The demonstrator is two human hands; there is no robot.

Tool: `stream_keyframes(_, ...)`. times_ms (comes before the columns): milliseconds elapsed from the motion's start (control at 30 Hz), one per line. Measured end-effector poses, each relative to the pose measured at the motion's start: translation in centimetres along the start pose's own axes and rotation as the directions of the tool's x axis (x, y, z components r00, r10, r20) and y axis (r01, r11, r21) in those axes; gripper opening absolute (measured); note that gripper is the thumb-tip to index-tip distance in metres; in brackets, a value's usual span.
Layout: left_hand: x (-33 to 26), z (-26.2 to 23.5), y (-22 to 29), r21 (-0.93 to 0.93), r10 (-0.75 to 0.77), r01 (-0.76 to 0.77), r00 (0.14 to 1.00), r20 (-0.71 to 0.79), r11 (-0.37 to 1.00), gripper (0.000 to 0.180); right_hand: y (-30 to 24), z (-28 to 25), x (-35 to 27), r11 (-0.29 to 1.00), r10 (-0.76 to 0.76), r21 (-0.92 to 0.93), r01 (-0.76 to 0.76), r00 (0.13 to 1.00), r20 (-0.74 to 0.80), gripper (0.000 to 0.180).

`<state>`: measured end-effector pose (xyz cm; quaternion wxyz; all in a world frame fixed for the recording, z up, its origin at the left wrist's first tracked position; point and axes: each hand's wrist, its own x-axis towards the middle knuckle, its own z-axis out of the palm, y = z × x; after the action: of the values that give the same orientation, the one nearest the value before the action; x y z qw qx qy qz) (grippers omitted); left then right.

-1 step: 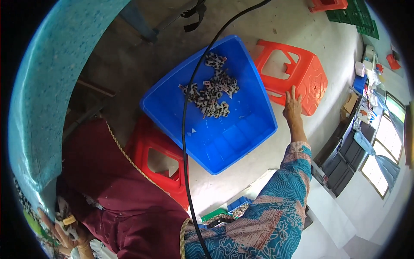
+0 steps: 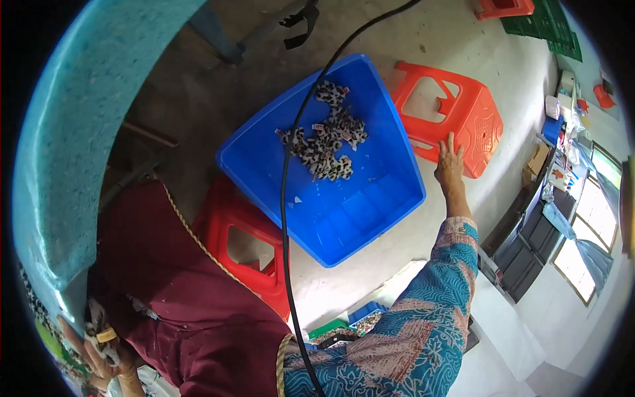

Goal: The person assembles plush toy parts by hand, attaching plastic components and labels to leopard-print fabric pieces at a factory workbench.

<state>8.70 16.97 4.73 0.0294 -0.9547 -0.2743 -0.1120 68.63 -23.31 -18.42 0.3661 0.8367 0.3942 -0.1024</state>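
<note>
At the lower left edge, my left hand (image 2: 99, 357) is closed around a small white and dark fluffy piece (image 2: 98, 324), with a yellow band beside it. Part of this hand is cut off by the rim of the picture. My right hand (image 2: 450, 165) reaches out with its fingers apart and rests on the edge of an orange-red plastic stool (image 2: 486, 126), which appears to lie on its side. Between my arms stands a blue plastic bin (image 2: 357, 218). A small heap of black-and-white spotted fluffy pieces with little tags (image 2: 329, 142) lies inside it.
A black cable (image 2: 284, 192) crosses in front of the bin. Another red stool (image 2: 264, 264) stands beside the bin, near my maroon apron. A turquoise surface (image 2: 66, 165) curves along the left. Green crates (image 2: 539, 26) are at the far right, and trays of small pieces (image 2: 337, 331) sit low in the picture.
</note>
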Motion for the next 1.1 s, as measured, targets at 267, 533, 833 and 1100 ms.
stream_keyframes(267, 0.1, 0.0, -0.2, -0.106, -0.022, 0.022, 1.000, 0.001, 0.994, 0.038, -3.1, -5.3, 1.9, 0.996, 0.056, 0.057, -0.075, 0.960, 0.274, 0.065)
stream_keyframes(533, 1.0, 0.3, 0.0, -0.033, -0.005, 0.008, 0.997, 0.082, 0.999, 0.038, -26.6, -1.9, 3.7, 0.080, 0.350, 0.989, 0.125, 0.925, -0.145, 0.046)
stream_keyframes(833, 1.7, 0.9, 0.5, -0.007, 0.070, -0.070, 0.998, -0.001, 0.998, 0.031, -40.2, -10.5, 9.8, -0.659, 0.108, 0.730, -0.182, 0.937, 0.332, 0.055)
stream_keyframes(1100, 1.5, 0.6, 0.2, 0.039, 0.099, -0.100, 0.994, 0.037, 0.994, 0.038, -43.7, -14.1, 10.5, -0.205, 0.252, 0.963, -0.173, 0.942, 0.223, 0.079)
